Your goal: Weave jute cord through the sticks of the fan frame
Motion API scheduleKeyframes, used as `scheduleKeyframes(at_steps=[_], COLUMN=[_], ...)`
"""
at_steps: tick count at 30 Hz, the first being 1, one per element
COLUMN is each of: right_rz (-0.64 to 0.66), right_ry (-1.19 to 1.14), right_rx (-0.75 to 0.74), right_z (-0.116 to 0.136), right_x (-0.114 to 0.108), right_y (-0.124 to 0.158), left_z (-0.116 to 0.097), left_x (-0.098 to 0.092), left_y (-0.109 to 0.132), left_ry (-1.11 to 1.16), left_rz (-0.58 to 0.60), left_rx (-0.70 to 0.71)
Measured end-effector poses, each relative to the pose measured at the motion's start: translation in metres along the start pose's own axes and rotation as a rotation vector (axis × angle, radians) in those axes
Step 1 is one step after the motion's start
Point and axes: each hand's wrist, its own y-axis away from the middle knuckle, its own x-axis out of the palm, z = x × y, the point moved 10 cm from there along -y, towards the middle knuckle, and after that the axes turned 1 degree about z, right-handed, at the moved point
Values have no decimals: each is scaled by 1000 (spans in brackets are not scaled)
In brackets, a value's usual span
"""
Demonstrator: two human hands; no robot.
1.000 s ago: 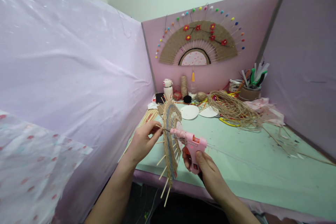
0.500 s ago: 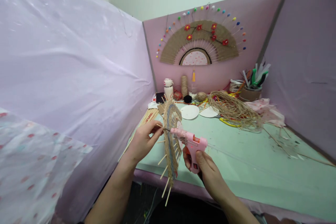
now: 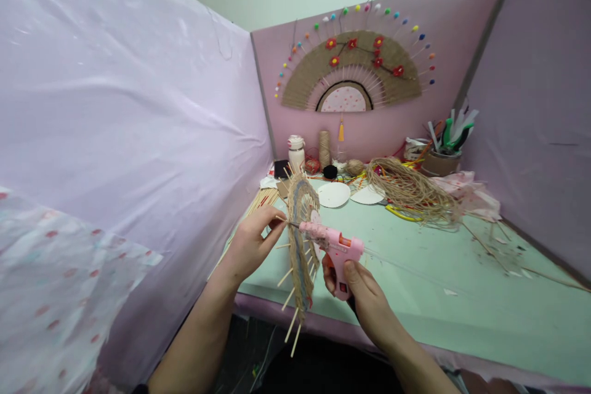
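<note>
My right hand [image 3: 362, 289] is wrapped round the handle of a pink hot glue gun [image 3: 333, 243], its nozzle pointing left. The nozzle tip is at the near face of a woven twine fan [image 3: 298, 258], which stands edge-on with thin sticks jutting from its rim and a blue-grey band in the weave. My left hand [image 3: 256, 240] pinches at the fan's left rim, thumb and forefinger closed on a stick close to the nozzle. Whether a twine end is also in that pinch is too small to tell. A clear glue stick [image 3: 392, 260] trails from the back of the gun.
A finished fan [image 3: 392, 86] with red flowers hangs on the back panel. Along the back stand a white bottle [image 3: 296, 151], a twine spool [image 3: 324, 148] and a tool pot [image 3: 441, 163]. White paper discs [image 3: 334, 195] and a twine coil [image 3: 410, 191] lie on the green table [image 3: 498, 314].
Both hands, the fan and the glue gun keep nearly the same positions. The camera view has shifted slightly.
</note>
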Motion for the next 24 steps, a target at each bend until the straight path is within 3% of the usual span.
scheduleKeyframes(at_steps=[17, 24], right_rz=[-21, -13], right_ry=[-23, -17], right_rx=[11, 3], right_z=[-8, 0], right_x=[-5, -2], right_y=[-1, -1], left_z=[-5, -3], left_x=[-1, 1], left_y=[-2, -3], left_ry=[-1, -5], left_rz=[4, 3], left_rx=[18, 21])
